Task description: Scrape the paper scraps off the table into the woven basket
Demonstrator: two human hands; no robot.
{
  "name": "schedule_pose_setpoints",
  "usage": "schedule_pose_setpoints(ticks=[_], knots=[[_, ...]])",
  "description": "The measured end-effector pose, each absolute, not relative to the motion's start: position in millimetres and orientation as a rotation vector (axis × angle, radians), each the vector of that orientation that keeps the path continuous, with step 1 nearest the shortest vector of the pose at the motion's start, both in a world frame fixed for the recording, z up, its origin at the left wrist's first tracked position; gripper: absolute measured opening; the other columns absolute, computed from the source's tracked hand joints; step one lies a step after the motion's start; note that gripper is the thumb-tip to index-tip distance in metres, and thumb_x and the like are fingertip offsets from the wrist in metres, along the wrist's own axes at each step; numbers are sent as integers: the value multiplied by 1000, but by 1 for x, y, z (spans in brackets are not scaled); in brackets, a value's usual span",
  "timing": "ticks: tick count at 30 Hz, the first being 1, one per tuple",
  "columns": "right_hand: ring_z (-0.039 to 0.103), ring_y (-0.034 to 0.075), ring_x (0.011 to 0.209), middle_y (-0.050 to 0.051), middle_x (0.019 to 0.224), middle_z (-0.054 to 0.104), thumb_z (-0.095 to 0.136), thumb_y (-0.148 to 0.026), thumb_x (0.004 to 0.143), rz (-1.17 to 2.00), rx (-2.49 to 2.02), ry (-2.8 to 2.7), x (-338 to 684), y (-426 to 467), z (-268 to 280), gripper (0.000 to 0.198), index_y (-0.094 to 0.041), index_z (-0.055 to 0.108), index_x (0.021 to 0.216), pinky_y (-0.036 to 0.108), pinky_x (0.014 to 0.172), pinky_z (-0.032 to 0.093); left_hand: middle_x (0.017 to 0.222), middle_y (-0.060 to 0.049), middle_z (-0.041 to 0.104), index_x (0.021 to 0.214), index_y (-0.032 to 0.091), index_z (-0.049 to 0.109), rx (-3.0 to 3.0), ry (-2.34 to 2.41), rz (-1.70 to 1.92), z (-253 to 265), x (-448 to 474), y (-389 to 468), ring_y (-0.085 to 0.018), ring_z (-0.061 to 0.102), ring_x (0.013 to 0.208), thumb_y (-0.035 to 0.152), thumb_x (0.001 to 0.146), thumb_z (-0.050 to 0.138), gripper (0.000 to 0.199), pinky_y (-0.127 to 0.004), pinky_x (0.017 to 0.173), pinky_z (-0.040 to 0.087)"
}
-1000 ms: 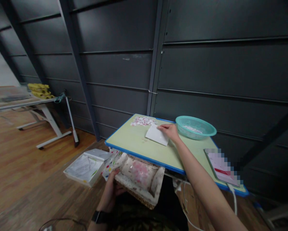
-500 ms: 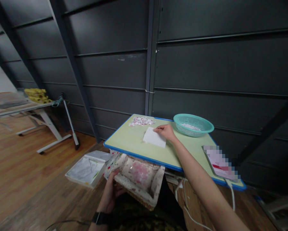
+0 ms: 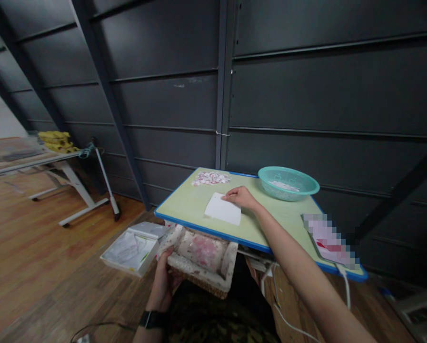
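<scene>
On the pale green table top (image 3: 256, 224) lies a white card (image 3: 223, 212), its upper right edge under the fingers of my right hand (image 3: 241, 196), which are closed on it. Below the table's front edge, my left hand (image 3: 166, 276) grips the left side of a stained, pale basket (image 3: 199, 276) tilted over my lap. Pinkish residue marks the inside of the basket, and its back is hidden under the table. Behind the card sits a pile of small white and reddish pieces (image 3: 210, 178).
A turquoise plastic basin (image 3: 288, 185) with white pieces inside stands at the back right. A tablet-like device (image 3: 329, 240) with a white cable lies on the right. An open white box (image 3: 133, 250) is at lower left, and another table (image 3: 31, 162) stands farther left.
The white card has slid left and slightly toward me, with my right hand shifting left along with it. The left hand still holds the basket, which has moved slightly left.
</scene>
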State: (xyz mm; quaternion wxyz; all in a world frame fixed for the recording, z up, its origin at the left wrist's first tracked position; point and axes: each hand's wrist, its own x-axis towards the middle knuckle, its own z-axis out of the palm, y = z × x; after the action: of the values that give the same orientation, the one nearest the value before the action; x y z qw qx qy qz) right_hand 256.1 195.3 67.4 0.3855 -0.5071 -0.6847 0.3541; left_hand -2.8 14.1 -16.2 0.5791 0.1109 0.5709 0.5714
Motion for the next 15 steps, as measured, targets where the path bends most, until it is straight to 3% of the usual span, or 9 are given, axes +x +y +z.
schedule_pose_setpoints(ticks=[8,15], knots=[[51,13,56,5,64,67,81,-51,52,1163,-1084,-1765,233,182,63,44,-11,75,68,24,51,35,74,-1,64,110,22,58,286,1396,1325,-21,-4,15,-17,62,58,46,78,61,40,-29,52,52],[63,21,66,11,79,76,69,-47,70,595,-1270,-1374,256,205,63,39,-11,79,82,29,57,42,68,1,62,105,21,59,266,1344,1315,-12,-1,11,-16,60,53,42,81,60,32,-28,50,53]])
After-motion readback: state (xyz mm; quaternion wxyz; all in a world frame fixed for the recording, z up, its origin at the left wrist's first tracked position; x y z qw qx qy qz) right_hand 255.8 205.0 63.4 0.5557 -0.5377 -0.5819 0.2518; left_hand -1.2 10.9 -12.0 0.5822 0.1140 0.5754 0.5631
